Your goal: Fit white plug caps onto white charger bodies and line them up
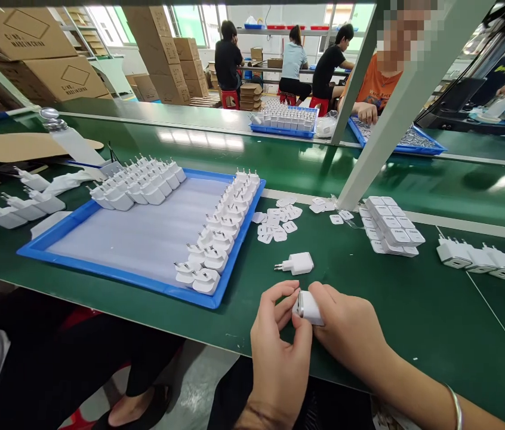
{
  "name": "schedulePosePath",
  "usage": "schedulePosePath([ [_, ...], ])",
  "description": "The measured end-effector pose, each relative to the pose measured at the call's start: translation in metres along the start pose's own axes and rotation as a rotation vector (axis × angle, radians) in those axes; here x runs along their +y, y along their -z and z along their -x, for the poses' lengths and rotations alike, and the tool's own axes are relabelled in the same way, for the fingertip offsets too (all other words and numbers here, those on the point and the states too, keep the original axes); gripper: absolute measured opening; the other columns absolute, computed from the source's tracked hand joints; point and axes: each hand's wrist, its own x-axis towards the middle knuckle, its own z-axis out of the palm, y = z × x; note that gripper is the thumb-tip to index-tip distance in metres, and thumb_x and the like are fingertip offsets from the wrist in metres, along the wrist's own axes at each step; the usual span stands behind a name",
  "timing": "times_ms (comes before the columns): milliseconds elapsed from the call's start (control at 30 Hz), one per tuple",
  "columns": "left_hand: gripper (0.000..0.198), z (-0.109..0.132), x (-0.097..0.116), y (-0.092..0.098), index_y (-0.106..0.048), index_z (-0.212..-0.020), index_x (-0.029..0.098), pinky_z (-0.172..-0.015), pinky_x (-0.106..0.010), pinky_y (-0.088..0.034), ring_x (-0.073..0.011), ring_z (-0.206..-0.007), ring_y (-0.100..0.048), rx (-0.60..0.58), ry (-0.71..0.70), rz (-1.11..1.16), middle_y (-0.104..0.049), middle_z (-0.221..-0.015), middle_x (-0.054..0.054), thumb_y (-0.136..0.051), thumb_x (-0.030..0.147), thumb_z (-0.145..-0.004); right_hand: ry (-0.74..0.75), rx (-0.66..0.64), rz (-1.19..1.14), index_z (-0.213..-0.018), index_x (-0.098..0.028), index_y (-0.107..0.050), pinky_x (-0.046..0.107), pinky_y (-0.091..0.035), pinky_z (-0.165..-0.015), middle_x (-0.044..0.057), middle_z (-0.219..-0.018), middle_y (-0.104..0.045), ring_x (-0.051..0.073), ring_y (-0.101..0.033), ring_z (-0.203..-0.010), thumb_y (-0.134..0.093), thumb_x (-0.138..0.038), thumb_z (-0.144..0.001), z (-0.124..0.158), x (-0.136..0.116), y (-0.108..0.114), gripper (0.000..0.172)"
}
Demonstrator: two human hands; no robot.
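- The right hand (344, 319) pinches a white charger (310, 309) between its thumb and fingers, over the near edge of the green table (351, 269).
- The left hand (279, 340) curls its thumb and fingertips about the charger's nine o'clock end; whether they grip it or merely touch it, one cannot tell.
- Between eleven and twelve o'clock from the charger, a loose plug (299, 263) lies on its side, near the left fingertips.
- At eleven o'clock, farther off, tags (274, 224) lie scattered.
- At ten o'clock sits a blue tray (118, 275), with plugs lined along its three o'clock side and more grouped at its eleven o'clock corner.
- Between one and two o'clock stand stacked white blocks (393, 224).
- Between two and three o'clock runs a row of chargers (479, 260).
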Motion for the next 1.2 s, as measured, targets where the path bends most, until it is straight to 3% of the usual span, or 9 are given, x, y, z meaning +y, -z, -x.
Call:
schedulePosePath([
  [200,0.028,0.004,-0.014,-0.006,-0.059,-0.122,0.021,-0.089,-0.019,-0.054,-0.0154,-0.111,-0.065,-0.014,-0.001,0.033,-0.068,-0.12,-0.007,-0.046,0.02,-0.097,0.055,0.065,0.084,-0.068,-0.018,-0.047,0.026,-0.017,-0.045,-0.001,-0.052,-0.048,0.013,-0.041,-0.038,-0.037,-0.002,-0.083,-0.004,0.0,0.002,0.024],
  [500,0.025,0.007,-0.017,-0.013,-0.064,-0.115,0.02,-0.089,-0.02,-0.054,-0.016,-0.108,-0.066,0.142,0.003,0.067,-0.07,-0.116,-0.007,-0.048,0.031,-0.099,-0.007,0.077,0.011,-0.072,-0.019,-0.047,0.027,-0.02,-0.045,0.0,-0.057,-0.051,0.014,-0.044,-0.042,-0.037,-0.003,-0.084,-0.002,-0.004,-0.002,0.022],
  [633,0.024,0.005,-0.02,-0.017,-0.063,-0.114,0.019,-0.09,-0.022,-0.054,-0.0165,-0.109,-0.066,0.233,-0.002,0.142,-0.069,-0.117,-0.008,-0.047,0.031,-0.1,-0.077,-0.035,-0.199,-0.09,-0.017,-0.053,0.026,-0.031,-0.049,0.002,-0.072,-0.056,0.017,-0.052,-0.055,-0.045,-0.018,-0.089,0.0,-0.009,-0.003,0.008],
  [733,0.023,0.0,-0.024,-0.018,-0.063,-0.108,0.017,-0.087,-0.023,-0.055,-0.0165,-0.105,-0.067,0.305,0.012,0.165,-0.07,-0.113,-0.009,-0.048,0.031,-0.099,-0.122,-0.157,-0.388,-0.105,-0.015,-0.051,0.028,-0.041,-0.055,0.005,-0.083,-0.058,0.019,-0.056,-0.065,-0.046,-0.029,-0.094,0.002,-0.013,-0.004,0.017],
  [900,0.018,-0.008,-0.024,-0.013,-0.063,-0.098,0.018,-0.086,-0.023,-0.054,-0.0151,-0.101,-0.068,0.334,-0.032,0.125,-0.071,-0.106,-0.007,-0.047,0.027,-0.098,-0.264,-0.282,-0.705,-0.11,-0.018,-0.047,0.028,-0.05,-0.063,0.006,-0.095,-0.059,0.017,-0.06,-0.074,-0.038,-0.021,-0.097,0.009,-0.018,-0.01,0.016],
  [1067,0.01,-0.021,-0.018,-0.007,-0.054,-0.093,0.016,-0.075,-0.028,-0.058,-0.0195,-0.09,-0.071,0.345,0.108,0.292,-0.074,-0.094,-0.011,-0.053,0.026,-0.092,-0.323,-0.26,-0.834,-0.116,-0.019,-0.043,0.031,-0.053,-0.072,0.008,-0.102,-0.059,0.018,-0.062,-0.084,-0.04,-0.019,-0.094,0.01,-0.022,-0.021,0.021],
  [1200,0.017,-0.036,-0.017,0.006,-0.051,-0.094,0.015,-0.075,-0.034,-0.059,-0.0217,-0.082,-0.073,0.387,0.181,0.429,-0.073,-0.088,-0.01,-0.058,0.029,-0.088,-0.31,-0.253,-0.844,-0.115,-0.019,-0.04,0.033,-0.053,-0.075,0.009,-0.106,-0.058,0.019,-0.061,-0.087,-0.039,-0.021,-0.095,0.015,-0.02,-0.025,0.02],
])
